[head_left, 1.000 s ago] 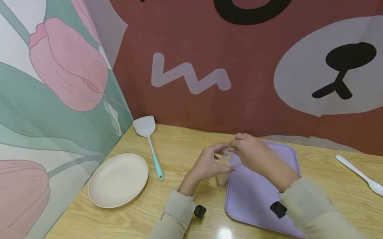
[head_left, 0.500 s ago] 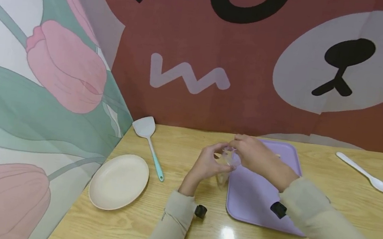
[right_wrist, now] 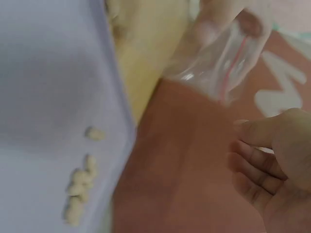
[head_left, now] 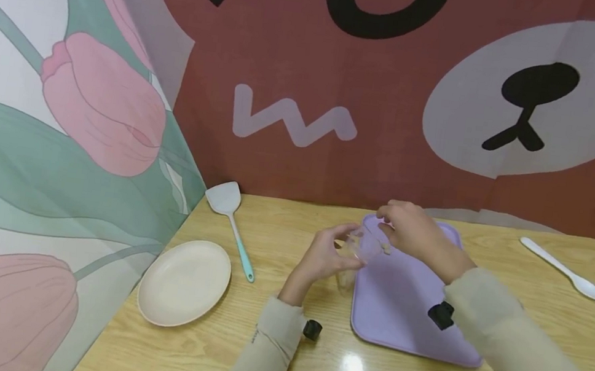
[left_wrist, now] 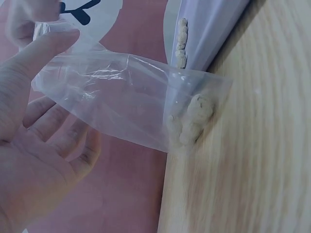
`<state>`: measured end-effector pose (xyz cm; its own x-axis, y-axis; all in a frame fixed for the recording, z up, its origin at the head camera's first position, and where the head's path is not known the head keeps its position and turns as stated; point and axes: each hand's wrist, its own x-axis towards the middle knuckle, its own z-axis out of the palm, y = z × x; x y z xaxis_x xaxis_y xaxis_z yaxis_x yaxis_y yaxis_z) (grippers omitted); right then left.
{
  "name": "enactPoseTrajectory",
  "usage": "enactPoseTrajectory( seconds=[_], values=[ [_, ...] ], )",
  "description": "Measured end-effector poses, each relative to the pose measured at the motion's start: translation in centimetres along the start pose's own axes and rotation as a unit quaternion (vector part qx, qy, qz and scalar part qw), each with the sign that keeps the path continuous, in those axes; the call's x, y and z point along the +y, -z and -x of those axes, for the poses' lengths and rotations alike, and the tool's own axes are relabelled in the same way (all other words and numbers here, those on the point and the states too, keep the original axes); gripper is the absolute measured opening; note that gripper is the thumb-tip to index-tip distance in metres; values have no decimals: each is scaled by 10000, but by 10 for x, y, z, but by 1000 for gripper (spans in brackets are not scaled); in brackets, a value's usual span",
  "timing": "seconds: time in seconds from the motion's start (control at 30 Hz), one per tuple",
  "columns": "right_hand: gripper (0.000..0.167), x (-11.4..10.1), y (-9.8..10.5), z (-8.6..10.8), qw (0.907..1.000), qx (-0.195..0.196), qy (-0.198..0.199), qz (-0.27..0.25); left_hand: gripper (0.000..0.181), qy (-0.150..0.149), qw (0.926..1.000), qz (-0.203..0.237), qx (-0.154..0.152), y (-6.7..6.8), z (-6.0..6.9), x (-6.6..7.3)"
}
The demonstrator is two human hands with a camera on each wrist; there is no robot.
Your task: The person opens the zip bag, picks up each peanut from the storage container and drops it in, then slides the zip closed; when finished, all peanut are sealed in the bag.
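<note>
My left hand (head_left: pixel 324 254) holds a clear zip bag (left_wrist: pixel 121 92) by its mouth, thumb on one side and fingers on the other. Unshelled peanuts (left_wrist: pixel 194 116) sit in the bag's bottom corner, which hangs at the table beside the tray. Above the far left part of the purple tray (head_left: pixel 399 309), my right hand (head_left: pixel 409 227) is apart from the bag. Its fingers (right_wrist: pixel 262 165) are loosely bent, and nothing shows between them in the right wrist view. Several peanuts (right_wrist: pixel 75 194) lie on the tray near its edge.
A cream plate (head_left: pixel 185 283) stands at the left of the wooden table (head_left: pixel 282 307). Behind it lies a white spatula (head_left: pixel 224 198) with a turquoise handle. A white spoon (head_left: pixel 566 270) rests at the far right. Printed cloth (head_left: pixel 289 166) hangs along the back edge.
My right hand has left the bag's mouth and moved right over the tray, its fingers now apart from the bag. A peanut shows on the tray beside the bag. The left hand stays nearly still.
</note>
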<state>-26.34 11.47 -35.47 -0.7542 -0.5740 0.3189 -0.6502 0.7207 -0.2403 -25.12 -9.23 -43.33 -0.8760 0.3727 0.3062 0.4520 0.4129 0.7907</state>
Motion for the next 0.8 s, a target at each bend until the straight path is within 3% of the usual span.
enactPoseTrajectory(
  seconds=[0.23,0.4,0.6,0.8],
  values=[
    [10,39,-44,3,9975,-191,-684,-63,68,23,10000,64,13,-1,0,1],
    [10,51,-75,7,9950,-284,-950,-74,67,-20,10000,66,69,-1,0,0],
    [19,54,-89,7,9917,-262,-1257,60,66,-98,9999,23,89,0,-1,0],
    [18,54,-95,7,9872,-487,-1513,143,65,-58,9999,-19,102,2,0,0]
  ],
)
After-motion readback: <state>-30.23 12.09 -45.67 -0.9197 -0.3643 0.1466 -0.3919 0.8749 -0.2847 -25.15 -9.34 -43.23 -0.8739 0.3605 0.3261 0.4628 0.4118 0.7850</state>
